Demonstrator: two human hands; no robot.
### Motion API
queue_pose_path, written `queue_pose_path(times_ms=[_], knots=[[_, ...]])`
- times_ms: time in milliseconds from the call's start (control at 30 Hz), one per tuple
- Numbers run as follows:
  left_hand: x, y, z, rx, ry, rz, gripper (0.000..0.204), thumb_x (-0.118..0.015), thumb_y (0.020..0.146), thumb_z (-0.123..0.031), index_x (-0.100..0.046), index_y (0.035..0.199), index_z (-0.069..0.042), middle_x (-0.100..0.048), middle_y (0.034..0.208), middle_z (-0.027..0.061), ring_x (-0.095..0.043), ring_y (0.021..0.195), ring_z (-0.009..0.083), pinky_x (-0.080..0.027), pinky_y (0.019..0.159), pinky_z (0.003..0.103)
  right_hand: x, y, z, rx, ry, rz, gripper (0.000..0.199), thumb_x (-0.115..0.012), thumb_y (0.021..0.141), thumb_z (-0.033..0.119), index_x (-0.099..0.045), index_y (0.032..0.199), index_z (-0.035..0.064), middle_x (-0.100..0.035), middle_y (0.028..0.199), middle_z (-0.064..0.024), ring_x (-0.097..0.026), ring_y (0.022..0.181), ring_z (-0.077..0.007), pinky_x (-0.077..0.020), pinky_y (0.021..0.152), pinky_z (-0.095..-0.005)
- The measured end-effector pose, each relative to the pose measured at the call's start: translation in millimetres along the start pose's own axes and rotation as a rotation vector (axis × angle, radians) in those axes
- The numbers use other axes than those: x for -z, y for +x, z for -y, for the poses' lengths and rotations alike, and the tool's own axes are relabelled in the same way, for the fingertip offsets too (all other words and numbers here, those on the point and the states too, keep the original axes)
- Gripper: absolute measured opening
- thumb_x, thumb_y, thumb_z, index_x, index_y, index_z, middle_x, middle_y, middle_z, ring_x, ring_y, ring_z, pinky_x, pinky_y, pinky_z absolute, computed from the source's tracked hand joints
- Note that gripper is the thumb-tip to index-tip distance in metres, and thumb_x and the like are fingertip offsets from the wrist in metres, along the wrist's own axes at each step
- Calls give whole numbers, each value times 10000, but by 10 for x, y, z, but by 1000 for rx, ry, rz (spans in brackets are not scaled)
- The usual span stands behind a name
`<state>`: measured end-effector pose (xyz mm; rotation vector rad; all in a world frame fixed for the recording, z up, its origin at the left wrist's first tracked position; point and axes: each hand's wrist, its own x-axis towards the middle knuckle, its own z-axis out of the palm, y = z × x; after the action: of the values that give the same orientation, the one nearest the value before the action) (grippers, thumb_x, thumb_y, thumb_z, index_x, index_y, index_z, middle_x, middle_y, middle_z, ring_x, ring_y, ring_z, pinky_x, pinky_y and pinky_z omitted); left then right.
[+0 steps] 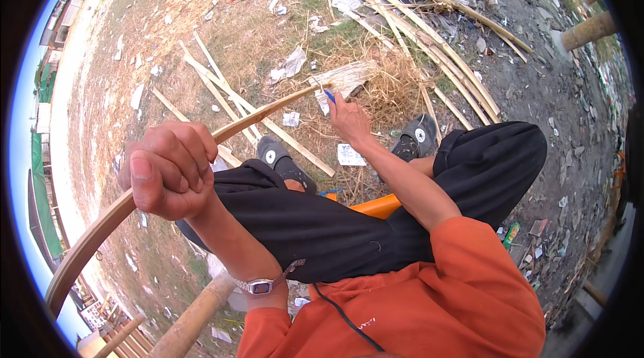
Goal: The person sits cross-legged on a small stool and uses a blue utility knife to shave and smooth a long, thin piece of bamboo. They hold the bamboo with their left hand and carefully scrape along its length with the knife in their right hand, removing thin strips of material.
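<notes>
A long, narrow bamboo strip (263, 114) runs from the lower left to a wooden block (359, 73) on the ground. My left hand (173, 169) is closed in a fist around it partway along, with a watch on that wrist. At the strip's far end, my right hand (349, 120) is closed on a small blue-handled tool (329, 95). The tool's thin tip is beside or against the strip; its exact kind is too small to make out.
Several split bamboo strips (439, 49) lie beyond at the right, others (221, 83) at the left. Dry shavings (399, 86) surround the block. An orange seat (377, 206) shows between my legs. Bamboo poles (194, 314) stand at lower left and upper right (589, 30).
</notes>
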<state>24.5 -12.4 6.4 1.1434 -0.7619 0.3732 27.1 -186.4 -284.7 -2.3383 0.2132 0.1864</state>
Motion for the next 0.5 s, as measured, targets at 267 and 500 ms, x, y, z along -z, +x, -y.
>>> queue_pose_path(times_ms=[267, 500], knots=[[26, -41, 5, 13, -43, -5, 433, -381, 879, -161, -313, 455, -103, -313, 361, 13, -263, 260, 94, -293, 283, 243, 25, 87, 155, -49, -71, 70, 247, -397, 933, 242, -470, 996, 14, -617, 757, -269, -614, 743, -453, -484, 682, -531], [-62, -25, -6, 22, 98, 60, 462, -366, 911, -220, -270, 466, -144, -264, 357, -20, -190, 276, 77, -269, 303, 229, 64, 197, 52, -53, -136, 97, 230, -425, 902, 192, -500, 1028, 14, -635, 837, -245, -626, 836, -421, -497, 726, -506]])
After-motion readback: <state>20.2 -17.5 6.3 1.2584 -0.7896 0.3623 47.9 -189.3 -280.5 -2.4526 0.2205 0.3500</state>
